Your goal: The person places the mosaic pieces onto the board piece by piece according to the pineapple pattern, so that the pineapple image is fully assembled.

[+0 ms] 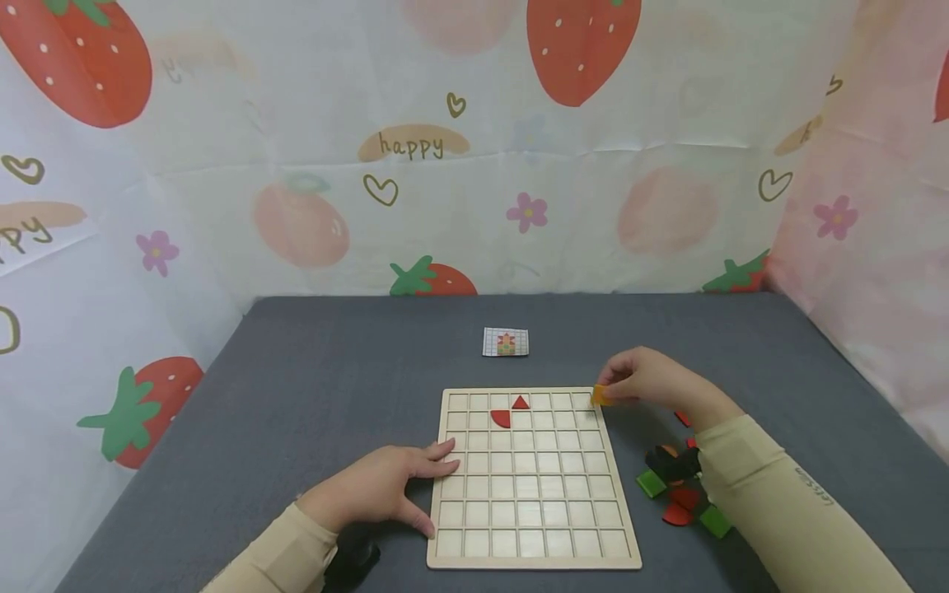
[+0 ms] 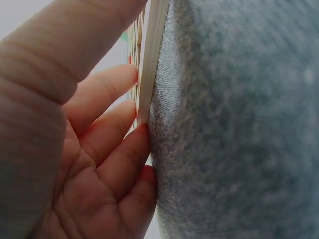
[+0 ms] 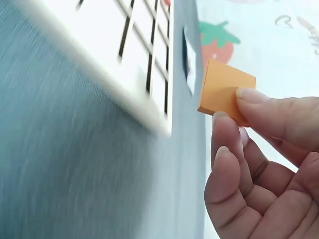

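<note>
Checking the right hand (image 1: 656,385) first. Holding anything?

— Yes. Orange block (image 1: 601,395), pinched between thumb and fingertips, right of frame centre, at the upper right corner of the gridded board (image 1: 534,563).

Why a tip pinch?

— My read: it left most of the block exposed, so the fingers didn't cover the face or the grid. Right wrist view showed it gripped along one side, rest sticking out.

Touching the board?

— No. Right wrist view had a gap between block and board corner. Head view only overlapped them.

Where was it relative to the hand?

— At the tips, left end of the hand in the head view. Wrist and forearm ran off to the lower right.

And the left hand (image 1: 381,487)?

— Spread, on the board's left edge, lower middle of frame. Thumb well apart from the fingers, lower down. Probably stopped the board sliding on the cloth-covered desk (image 1: 356,362).

Other pieces?

— Red triangle (image 1: 521,403) near the top of the grid, red quarter-circle (image 1: 501,418) one cell down-left of it. Green blocks (image 1: 652,483) and loose red pieces (image 1: 678,515) lay at lower right, partly behind the right forearm; likely put there for easy reach. Printed card (image 1: 507,342) lay above the board, presumably so it stayed visible past both hands. Print too small to read.
</note>
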{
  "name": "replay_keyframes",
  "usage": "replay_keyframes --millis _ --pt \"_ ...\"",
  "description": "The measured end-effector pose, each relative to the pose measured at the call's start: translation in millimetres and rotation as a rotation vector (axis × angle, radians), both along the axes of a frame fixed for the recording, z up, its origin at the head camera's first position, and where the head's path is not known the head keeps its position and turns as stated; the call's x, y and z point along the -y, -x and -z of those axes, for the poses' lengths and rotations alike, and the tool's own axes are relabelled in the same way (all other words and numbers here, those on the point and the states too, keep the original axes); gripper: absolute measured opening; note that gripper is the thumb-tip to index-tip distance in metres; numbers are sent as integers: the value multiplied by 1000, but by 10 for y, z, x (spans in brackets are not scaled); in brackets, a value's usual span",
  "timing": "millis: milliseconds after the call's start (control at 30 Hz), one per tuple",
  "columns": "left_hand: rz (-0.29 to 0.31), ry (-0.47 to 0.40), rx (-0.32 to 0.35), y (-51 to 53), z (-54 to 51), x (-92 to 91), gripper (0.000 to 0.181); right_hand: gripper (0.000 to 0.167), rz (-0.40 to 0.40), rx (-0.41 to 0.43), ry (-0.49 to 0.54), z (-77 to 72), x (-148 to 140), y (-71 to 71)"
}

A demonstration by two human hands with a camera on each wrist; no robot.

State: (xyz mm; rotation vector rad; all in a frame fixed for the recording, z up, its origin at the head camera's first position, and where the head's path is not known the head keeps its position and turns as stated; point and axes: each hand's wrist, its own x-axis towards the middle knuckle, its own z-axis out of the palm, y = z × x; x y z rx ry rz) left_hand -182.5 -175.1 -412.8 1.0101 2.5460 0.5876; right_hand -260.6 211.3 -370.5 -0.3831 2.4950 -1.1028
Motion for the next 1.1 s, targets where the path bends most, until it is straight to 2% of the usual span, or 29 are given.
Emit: replay_keyframes --millis 433,667,867,1100 --pt "9 8 -5 13 -15 2 86 4 -12 24 89 84 552 116" --pt "8 13 9 16 -16 4 85 4 -7 26 89 168 800 143" --pt "7 1 36 13 -20 5 85 5 24 62 120 241 941 147" --pt "3 7 44 18 -39 -7 85 6 33 58 83 259 1004 152"
